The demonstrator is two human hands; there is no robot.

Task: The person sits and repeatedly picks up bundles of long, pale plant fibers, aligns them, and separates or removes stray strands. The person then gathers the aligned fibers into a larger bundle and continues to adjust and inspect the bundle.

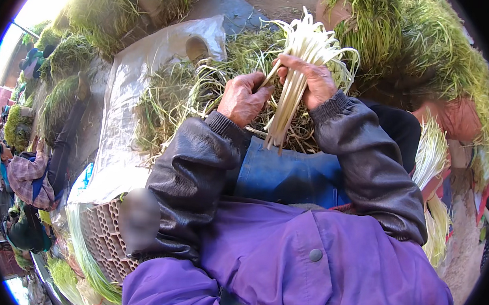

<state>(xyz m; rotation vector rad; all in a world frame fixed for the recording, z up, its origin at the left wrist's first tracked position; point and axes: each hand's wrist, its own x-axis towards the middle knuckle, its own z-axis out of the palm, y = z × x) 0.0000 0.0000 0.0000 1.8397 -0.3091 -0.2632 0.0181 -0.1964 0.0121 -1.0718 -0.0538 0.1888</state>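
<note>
My right hand is closed round a bunch of long pale stalks. Their curled whitish ends fan out above the fist, and the thin ends hang below it over my lap. Beside the bunch, my left hand is closed, pinching one thin stalk whose upper part reaches to the right hand's fingers. Under and beyond both hands spreads a heap of loose green and straw-coloured stalks.
A white plastic sheet lies left of the heap. Large bundles of green stalks stand at the far left, with more bundles at the right. Hollow bricks are by my left elbow. Another person sits at the left.
</note>
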